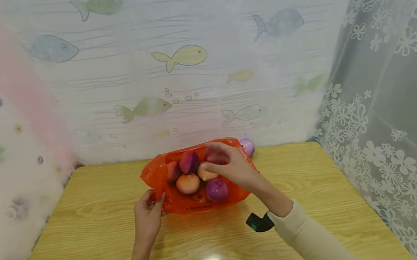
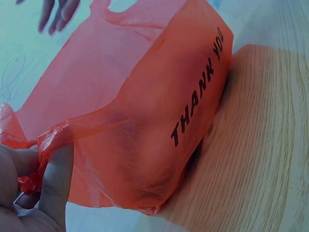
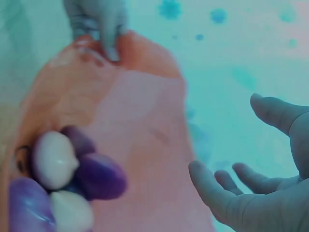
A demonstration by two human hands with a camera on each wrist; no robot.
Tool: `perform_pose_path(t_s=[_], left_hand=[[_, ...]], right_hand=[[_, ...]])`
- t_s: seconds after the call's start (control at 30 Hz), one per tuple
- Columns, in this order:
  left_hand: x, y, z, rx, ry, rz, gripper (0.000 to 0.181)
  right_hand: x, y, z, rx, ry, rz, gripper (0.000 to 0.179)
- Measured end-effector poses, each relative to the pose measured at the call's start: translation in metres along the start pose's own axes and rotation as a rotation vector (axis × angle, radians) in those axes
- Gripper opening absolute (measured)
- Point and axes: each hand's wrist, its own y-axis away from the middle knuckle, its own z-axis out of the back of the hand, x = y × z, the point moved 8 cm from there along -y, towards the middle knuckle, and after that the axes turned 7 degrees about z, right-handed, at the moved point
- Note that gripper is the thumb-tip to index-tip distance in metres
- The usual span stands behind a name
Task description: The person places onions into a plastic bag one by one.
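Note:
A red plastic bag (image 1: 203,206) printed "THANK YOU" lies mouth-up on the table. My left hand (image 1: 148,216) pinches the rim at its left side; in the left wrist view the gathered film (image 2: 58,135) sits between thumb and fingers. Inside are several round fruits or vegetables: a pale orange peach-like one (image 1: 188,184), a shiny purple one (image 1: 217,190) and a dark red-purple one (image 1: 189,162). Over the bag's right part hovers my right hand (image 1: 233,166), fingers spread and holding nothing, as the right wrist view shows the hand (image 3: 260,193) apart from the bag.
Behind the bag's right back corner sits another purple round item (image 1: 247,146), partly hidden. The wooden table (image 1: 87,236) backs onto a fish-print curtain (image 1: 191,119). A flowered grey curtain (image 1: 394,144) hangs on the right. Each wrist wears a black camera mount (image 1: 259,222).

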Motion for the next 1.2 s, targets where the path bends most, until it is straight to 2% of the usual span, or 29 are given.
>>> perform_pose_path(t_s=[0.23,0.47,0.6,0.7,1.0,1.2], left_hand=[[0.000,0.000,0.001,-0.009,-0.008,0.007,0.025],[0.000,0.001,0.000,0.004,0.003,0.011,0.026],[-0.001,0.001,0.000,0.005,0.003,0.004,0.026],[-0.001,0.002,0.000,0.006,0.007,0.007,0.026],[0.000,0.001,0.001,0.007,0.003,0.009,0.027],[0.001,0.001,0.003,-0.007,-0.010,-0.003,0.025]], right_hand=[[0.018,0.011,0.037,-0.036,-0.058,0.090,0.055],[0.000,0.021,0.078,-0.140,-0.077,0.154,0.051],[-0.021,0.026,0.099,-0.238,-0.098,0.182,0.049],[-0.042,0.029,0.111,-0.294,-0.105,0.172,0.047],[-0.122,0.028,0.134,-0.408,-0.042,-0.003,0.048],[-0.169,0.028,0.142,-0.443,-0.041,-0.081,0.049]])
